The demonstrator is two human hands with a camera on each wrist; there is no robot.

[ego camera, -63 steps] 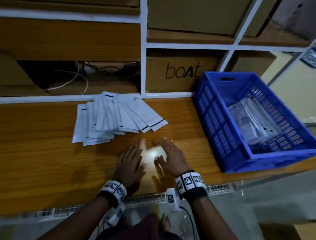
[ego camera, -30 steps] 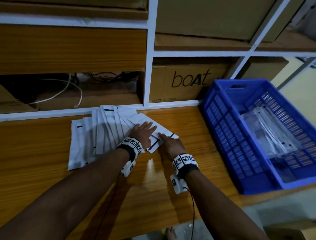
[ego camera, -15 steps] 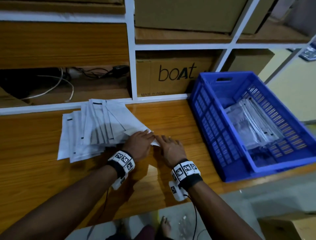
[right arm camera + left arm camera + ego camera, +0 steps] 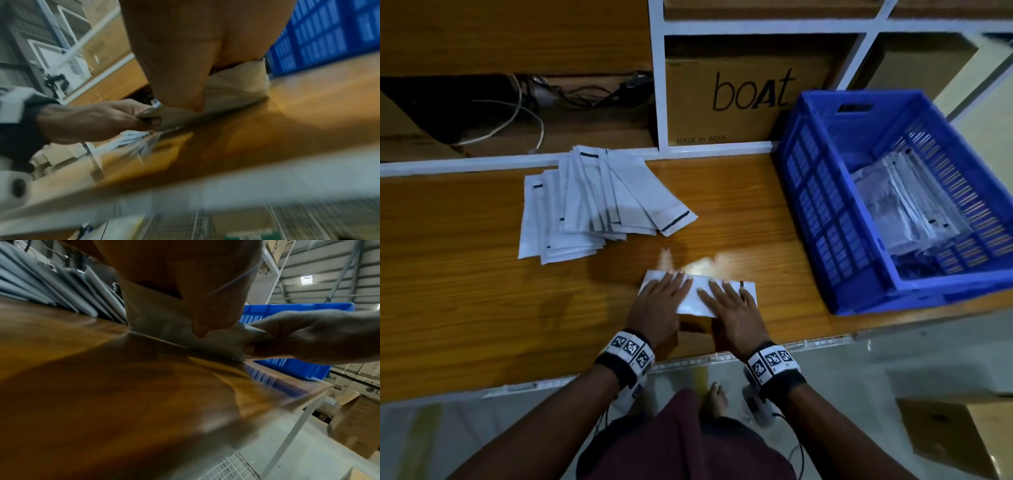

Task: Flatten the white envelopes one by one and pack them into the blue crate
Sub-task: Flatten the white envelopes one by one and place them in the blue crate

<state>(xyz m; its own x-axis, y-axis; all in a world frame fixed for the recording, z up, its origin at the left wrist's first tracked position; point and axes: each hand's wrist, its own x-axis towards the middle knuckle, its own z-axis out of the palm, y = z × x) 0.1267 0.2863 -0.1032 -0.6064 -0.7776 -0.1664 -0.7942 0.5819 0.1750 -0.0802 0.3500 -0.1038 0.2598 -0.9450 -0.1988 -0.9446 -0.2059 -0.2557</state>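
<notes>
Change: one envelope [image 4: 697, 291] has come off the fanned pile since the earlier frame and now lies alone near the front edge of the counter [image 4: 465, 308]; both my hands have drawn back with it from the pile.
Left hand [image 4: 659, 301]: palm down on the left end of the envelope, fingers [image 4: 678, 279] straight and spread, pressing flat; no grasp around anything.
Right hand [image 4: 732, 308]: palm down on the right part of the envelope, fingers straight, pressing; thumb beside the near edge. The left wrist view shows the thumb against the edge, but blur leaves it unclear whether it nips the paper.
Envelope: white, lying crosswise, black stripe at its right end, flat on the wood between the pile and the front edge.
Pile of envelopes [image 4: 592, 209]: fanned out toward the back edge of the counter, left of centre, well apart from my hands.
Blue crate [image 4: 822, 205]: at the right end of the counter, overhanging the front edge slightly; flattened envelopes [image 4: 904, 202] lie inside.
Shelf behind: cardboard box [image 4: 750, 92] printed "boAt"; loose cables [image 4: 527, 113] in the bay to its left.
</notes>
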